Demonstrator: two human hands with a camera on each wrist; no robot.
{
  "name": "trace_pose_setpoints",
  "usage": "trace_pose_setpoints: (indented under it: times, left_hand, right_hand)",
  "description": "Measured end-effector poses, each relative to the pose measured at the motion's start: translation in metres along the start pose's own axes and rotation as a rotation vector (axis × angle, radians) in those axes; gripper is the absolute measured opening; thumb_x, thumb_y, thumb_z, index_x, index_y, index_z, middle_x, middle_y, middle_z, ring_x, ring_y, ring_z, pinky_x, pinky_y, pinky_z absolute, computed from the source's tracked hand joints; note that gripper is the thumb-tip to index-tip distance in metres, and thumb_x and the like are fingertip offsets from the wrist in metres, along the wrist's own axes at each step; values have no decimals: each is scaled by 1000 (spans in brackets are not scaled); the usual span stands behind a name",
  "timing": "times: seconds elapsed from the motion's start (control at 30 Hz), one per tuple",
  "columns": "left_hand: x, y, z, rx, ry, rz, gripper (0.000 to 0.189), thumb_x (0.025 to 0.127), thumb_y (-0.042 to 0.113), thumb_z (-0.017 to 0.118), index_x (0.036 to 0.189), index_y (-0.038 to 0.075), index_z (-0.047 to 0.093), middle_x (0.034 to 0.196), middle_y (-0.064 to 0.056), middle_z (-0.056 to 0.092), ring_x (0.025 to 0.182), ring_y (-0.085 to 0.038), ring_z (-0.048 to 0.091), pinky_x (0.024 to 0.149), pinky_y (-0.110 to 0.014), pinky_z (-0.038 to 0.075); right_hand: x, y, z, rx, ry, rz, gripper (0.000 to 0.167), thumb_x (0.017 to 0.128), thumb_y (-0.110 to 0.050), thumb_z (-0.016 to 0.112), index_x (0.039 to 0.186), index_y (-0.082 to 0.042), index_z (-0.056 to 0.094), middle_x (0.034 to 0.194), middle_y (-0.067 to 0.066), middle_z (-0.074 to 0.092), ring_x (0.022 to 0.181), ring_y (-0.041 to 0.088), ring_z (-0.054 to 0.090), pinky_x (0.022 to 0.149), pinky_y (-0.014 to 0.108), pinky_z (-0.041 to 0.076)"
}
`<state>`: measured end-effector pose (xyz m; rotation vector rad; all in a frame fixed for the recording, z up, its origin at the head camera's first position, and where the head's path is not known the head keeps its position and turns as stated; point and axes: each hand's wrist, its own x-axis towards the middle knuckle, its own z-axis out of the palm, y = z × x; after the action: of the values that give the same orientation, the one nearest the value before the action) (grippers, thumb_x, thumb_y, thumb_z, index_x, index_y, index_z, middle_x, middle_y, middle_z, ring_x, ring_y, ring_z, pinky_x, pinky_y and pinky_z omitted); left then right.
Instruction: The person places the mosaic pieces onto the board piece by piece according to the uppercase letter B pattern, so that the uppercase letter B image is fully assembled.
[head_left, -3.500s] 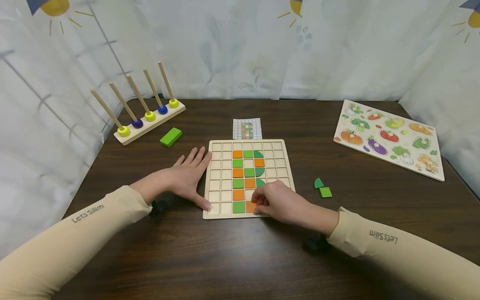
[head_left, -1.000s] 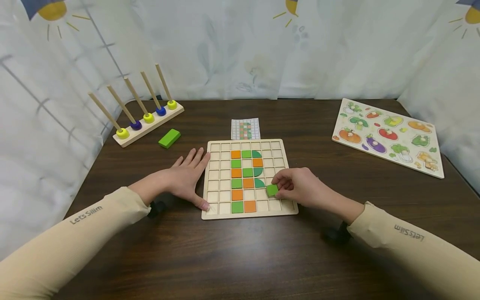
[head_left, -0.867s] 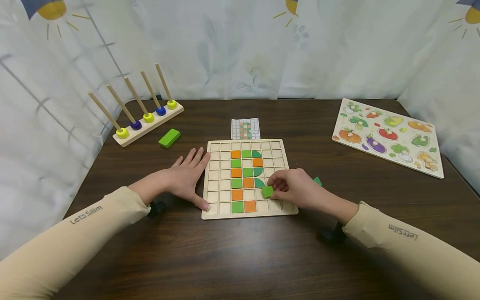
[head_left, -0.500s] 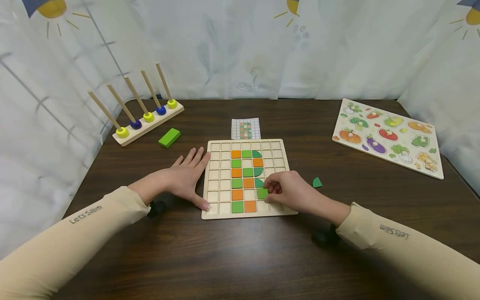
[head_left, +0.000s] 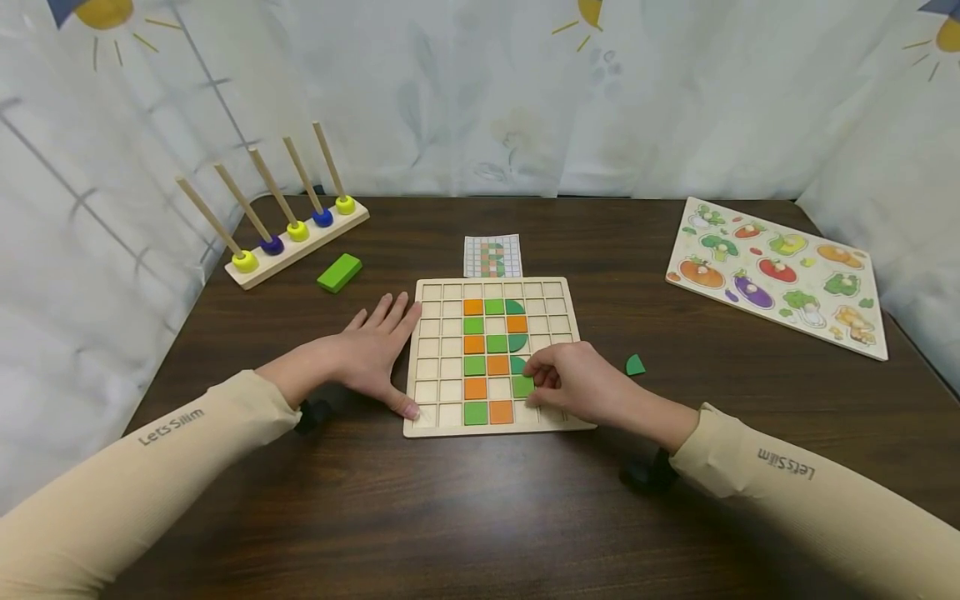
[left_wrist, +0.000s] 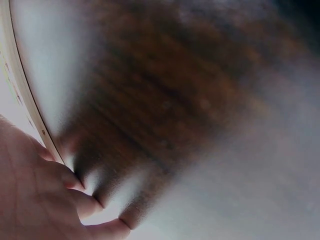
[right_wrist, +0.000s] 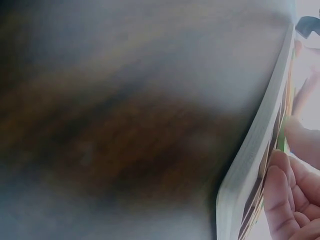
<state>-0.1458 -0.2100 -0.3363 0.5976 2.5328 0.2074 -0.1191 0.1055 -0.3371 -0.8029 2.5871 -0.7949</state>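
Observation:
A wooden grid board (head_left: 438, 427) lies mid-table, with orange and green square tiles and dark green quarter-round tiles set in its cells. My left hand (head_left: 375, 354) rests spread at the board's left side, thumb on its lower left corner, other fingers along the left edge. With thumb and fingertips my right hand (head_left: 581, 383) pinches a green square tile (head_left: 522, 387), which lies at a cell in the second row from the bottom, right below a quarter-round tile (head_left: 517, 365). The right wrist view shows a sliver of that green tile (right_wrist: 282, 135) between the fingers.
Behind the board lies a small printed pattern card (head_left: 492, 256). A loose dark green quarter-round tile (head_left: 634, 365) is right of my right hand. Farther off are a peg stacker (head_left: 300, 250), a green block (head_left: 340, 273) and a vegetable puzzle board (head_left: 776, 279).
My right hand let go near the bottom orange tile, took the loose green square from the right and brought it left and down onto the board. The left hand stayed in place.

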Motion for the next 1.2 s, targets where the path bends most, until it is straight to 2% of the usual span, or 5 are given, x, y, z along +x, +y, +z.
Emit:
trace_pose_setpoints:
  times: [0.33, 0.67, 0.9, 1.07, 1.2]
  left_hand:
    - [-1, 0, -1, -9, -3, -4, 151, 66, 77, 80, 163, 0, -6, 169, -30, -11, 156, -51, -10, 120, -73, 6]
    - [-1, -1, 0, -5, 2, -8, 150, 67, 77, 79, 163, 0, -6, 169, -30, -11, 156, -51, -9, 120, -73, 6]
    - [-1, -1, 2, -2, -1, -5, 151, 67, 78, 79, 163, 0, -7, 169, -30, -11, 156, -51, -9, 120, -72, 7]
    - [1, -1, 1, -8, -4, -7, 152, 66, 78, 79, 163, 0, -7, 169, -29, -12, 156, -50, -10, 120, -72, 6]
    - [2, -1, -1, 1, -12, -10, 152, 65, 80, 79, 163, 1, -7, 169, -28, -13, 156, -50, -11, 120, -72, 5]
  right_hand:
    - [2, 0, 2, -62, 14, -36, 18, 87, -9, 81, 103, -3, 79, 86, 1, 74, 74, 7, 61, 68, 22, 52]
    - [2, 0, 4, -140, 47, -96, 17, 86, -10, 82, 103, -5, 82, 96, 5, 78, 89, 17, 71, 76, 29, 58]
    - [-2, 4, -6, -119, 62, -69, 19, 88, -13, 81, 106, -5, 80, 94, 2, 78, 80, 9, 66, 70, 24, 54]
    - [-10, 25, -27, -115, 127, -23, 16, 91, -10, 77, 106, -4, 79, 93, 4, 77, 76, 10, 62, 69, 27, 53]
    - [-23, 55, -50, -127, 122, 30, 18, 94, -10, 74, 111, -6, 77, 100, 5, 76, 84, 14, 66, 74, 34, 55]
